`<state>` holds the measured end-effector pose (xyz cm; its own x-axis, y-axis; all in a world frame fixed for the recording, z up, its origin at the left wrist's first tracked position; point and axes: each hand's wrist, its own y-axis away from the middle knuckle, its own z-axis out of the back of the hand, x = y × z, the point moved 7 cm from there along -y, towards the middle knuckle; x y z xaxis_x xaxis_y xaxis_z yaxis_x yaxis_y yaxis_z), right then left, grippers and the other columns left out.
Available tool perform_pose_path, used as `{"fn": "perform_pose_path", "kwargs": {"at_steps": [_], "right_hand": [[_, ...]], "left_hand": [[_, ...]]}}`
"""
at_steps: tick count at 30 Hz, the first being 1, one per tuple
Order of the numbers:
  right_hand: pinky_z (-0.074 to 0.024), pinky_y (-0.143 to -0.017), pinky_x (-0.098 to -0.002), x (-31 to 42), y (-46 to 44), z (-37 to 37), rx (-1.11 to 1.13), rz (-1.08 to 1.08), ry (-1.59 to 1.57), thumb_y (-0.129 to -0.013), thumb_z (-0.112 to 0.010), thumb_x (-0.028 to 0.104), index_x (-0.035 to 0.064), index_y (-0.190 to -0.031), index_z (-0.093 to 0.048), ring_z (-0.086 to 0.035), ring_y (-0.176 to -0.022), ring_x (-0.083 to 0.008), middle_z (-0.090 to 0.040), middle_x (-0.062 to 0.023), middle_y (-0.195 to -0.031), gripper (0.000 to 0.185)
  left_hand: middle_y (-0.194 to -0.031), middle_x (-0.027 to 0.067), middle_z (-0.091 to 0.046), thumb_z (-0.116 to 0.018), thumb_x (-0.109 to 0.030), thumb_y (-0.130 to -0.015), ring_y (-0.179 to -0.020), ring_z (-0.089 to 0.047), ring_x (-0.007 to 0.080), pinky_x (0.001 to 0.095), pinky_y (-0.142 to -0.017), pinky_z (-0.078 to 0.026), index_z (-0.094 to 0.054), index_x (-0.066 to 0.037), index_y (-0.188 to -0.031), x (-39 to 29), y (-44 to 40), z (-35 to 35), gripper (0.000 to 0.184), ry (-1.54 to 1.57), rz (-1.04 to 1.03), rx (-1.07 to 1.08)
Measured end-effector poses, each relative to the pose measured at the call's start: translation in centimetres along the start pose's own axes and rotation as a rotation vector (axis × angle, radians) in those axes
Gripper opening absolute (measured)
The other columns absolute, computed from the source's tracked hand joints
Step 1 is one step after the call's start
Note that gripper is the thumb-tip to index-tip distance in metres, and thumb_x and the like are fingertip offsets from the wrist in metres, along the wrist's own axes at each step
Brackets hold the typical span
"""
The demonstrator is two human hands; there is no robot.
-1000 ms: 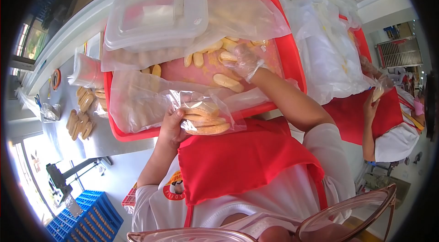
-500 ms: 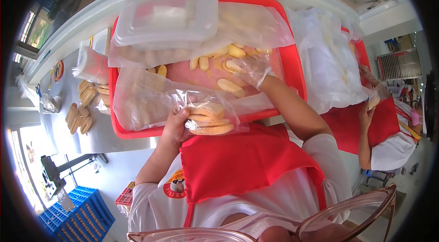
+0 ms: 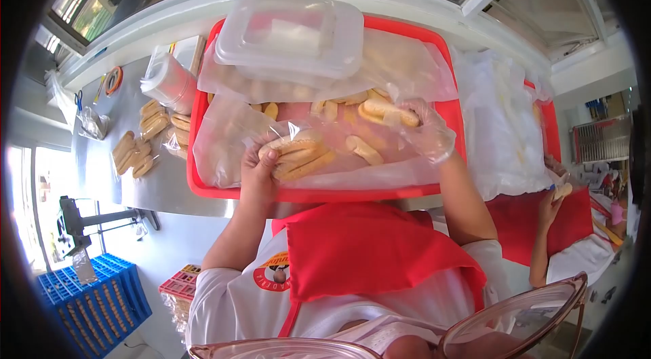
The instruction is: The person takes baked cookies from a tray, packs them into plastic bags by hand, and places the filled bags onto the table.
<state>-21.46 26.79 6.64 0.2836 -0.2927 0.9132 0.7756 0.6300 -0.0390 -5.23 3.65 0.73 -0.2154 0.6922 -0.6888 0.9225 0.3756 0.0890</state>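
My left hand (image 3: 260, 167) grips a clear plastic bag with several ladyfinger biscuits (image 3: 302, 154) in it, held over the front left of a red tray (image 3: 352, 193). In my right hand (image 3: 431, 131), which wears a clear plastic glove, are ladyfingers (image 3: 385, 113), held lengthwise above the tray's right half. A loose ladyfinger (image 3: 365, 150) lies on the tray bottom between my hands. More of them lie farther back, partly covered by a translucent plastic sheet (image 3: 407, 64).
A translucent plastic container (image 3: 291, 30) rests on the tray's back left. On the steel table at left are bagged ladyfingers (image 3: 133, 155), a tape roll (image 3: 114, 81) and scissors (image 3: 79, 100). At right, beside a plastic-covered tray (image 3: 498, 121), a co-worker's hand (image 3: 550, 204) holds a biscuit.
My right hand has lifted ladyfingers from the tray and moved right in the view. The bag in my left hand has shifted up over the tray. The whole view has tilted slightly.
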Motion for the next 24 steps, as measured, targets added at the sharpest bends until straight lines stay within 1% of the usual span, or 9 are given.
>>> {"fn": "perform_pose_path", "kwargs": {"at_steps": [1,4,7,9,13,16,19,22,24], "right_hand": [[-0.0465,-0.059,-0.0236,1.3,0.9,-0.5,0.053,-0.049,-0.107,-0.071,-0.062,-0.003,0.0048,-0.103,-0.049,-0.055,-0.074,-0.012,-0.052,-0.0048,-0.089,0.036],[-0.0462,-0.058,-0.0227,5.0,3.0,-1.5,0.067,-0.035,-0.143,-0.071,-0.062,-0.004,0.0026,-0.103,-0.051,-0.054,-0.072,-0.0117,-0.052,-0.0054,-0.093,0.034],[-0.0459,-0.065,-0.023,5.5,4.0,-1.7,0.15,-0.041,-0.262,-0.075,-0.062,0.004,0.005,-0.106,-0.051,-0.051,-0.082,-0.0094,-0.052,-0.004,-0.099,0.034],[-0.0453,-0.067,-0.0231,5.4,4.3,-1.8,0.147,-0.051,-0.343,-0.075,-0.062,0.003,0.0044,-0.107,-0.051,-0.05,-0.084,-0.0097,-0.052,-0.0036,-0.1,0.034],[-0.0437,-0.074,-0.0246,3.8,4.6,-2.2,0.129,-0.113,-0.593,-0.075,-0.061,0.003,0.0033,-0.107,-0.05,-0.049,-0.089,-0.0103,-0.05,-0.0031,-0.103,0.034],[-0.0425,-0.079,-0.026,4.4,4.5,-1.8,-0.009,-0.011,-0.47,-0.076,-0.06,0.003,0.0025,-0.107,-0.05,-0.048,-0.092,-0.0111,-0.048,-0.0033,-0.105,0.033],[-0.0422,-0.081,-0.0269,5.1,4.4,-2.2,0.015,0.18,-0.278,-0.076,-0.06,0.004,0.003,-0.107,-0.05,-0.049,-0.093,-0.0119,-0.048,-0.0034,-0.105,0.033],[-0.0456,-0.078,-0.0279,2.9,4.2,-2.6,0.037,0.058,-0.613,-0.076,-0.059,0.003,0.0035,-0.105,-0.05,-0.05,-0.093,-0.013,-0.05,-0.0043,-0.104,0.031],[-0.0484,-0.074,-0.0289,2.9,3.7,-2.7,-0.09,-0.183,-0.821,-0.075,-0.059,0.002,0.0036,-0.104,-0.05,-0.051,-0.093,-0.0134,-0.051,-0.0048,-0.102,0.03]], "left_hand": [[-0.094,0.0083,-0.058,-0.067,-0.019,-0.073,-0.087,-0.056,0.0176,0.0301,-0.078,-0.046,-0.05,-0.002,-0.1,-0.1,0.0,-0.1,0.036,-0.019,-0.011,0.001],[-0.093,0.0083,-0.058,-0.068,-0.022,-0.072,-0.087,-0.056,0.0177,0.0303,-0.078,-0.046,-0.051,-0.002,-0.1,-0.2,-0.4,-1.0,0.038,-0.085,-0.051,0.016],[-0.093,0.0072,-0.058,-0.069,-0.025,-0.071,-0.087,-0.056,0.017,0.0297,-0.077,-0.047,-0.051,-0.003,-0.101,-0.7,-0.4,-2.3,0.041,-0.182,-0.108,0.055],[-0.094,0.0071,-0.057,-0.07,-0.026,-0.07,-0.088,-0.056,0.0165,0.0292,-0.077,-0.046,-0.051,-0.002,-0.101,-1.2,-0.3,-3.4,0.043,-0.254,-0.128,0.126],[-0.096,0.0081,-0.057,-0.071,-0.026,-0.069,-0.089,-0.055,0.0172,0.0294,-0.077,-0.045,-0.051,-0.001,-0.1,-0.7,0.3,-3.5,0.044,-0.243,-0.016,0.209],[-0.099,0.0115,-0.057,-0.069,-0.025,-0.069,-0.092,-0.055,0.0194,0.0311,-0.079,-0.045,-0.052,0.0,-0.098,0.6,0.4,-2.6,0.041,-0.283,-0.061,0.221],[-0.101,0.013,-0.057,-0.067,-0.025,-0.071,-0.092,-0.055,0.021,0.033,-0.081,-0.044,-0.052,0.0,-0.099,1.0,0.8,-1.6,0.04,-0.295,-0.091,0.129],[-0.104,0.0141,-0.055,-0.065,-0.026,-0.073,-0.096,-0.053,0.022,0.0345,-0.084,-0.042,-0.051,0.0,-0.102,2.3,0.8,0.4,0.041,-0.32,0.032,0.074],[-0.106,0.0144,-0.054,-0.064,-0.026,-0.074,-0.098,-0.052,0.022,0.0347,-0.086,-0.041,-0.05,0.001,-0.105,2.2,0.9,-0.3,0.043,-0.318,0.028,0.104]]}}
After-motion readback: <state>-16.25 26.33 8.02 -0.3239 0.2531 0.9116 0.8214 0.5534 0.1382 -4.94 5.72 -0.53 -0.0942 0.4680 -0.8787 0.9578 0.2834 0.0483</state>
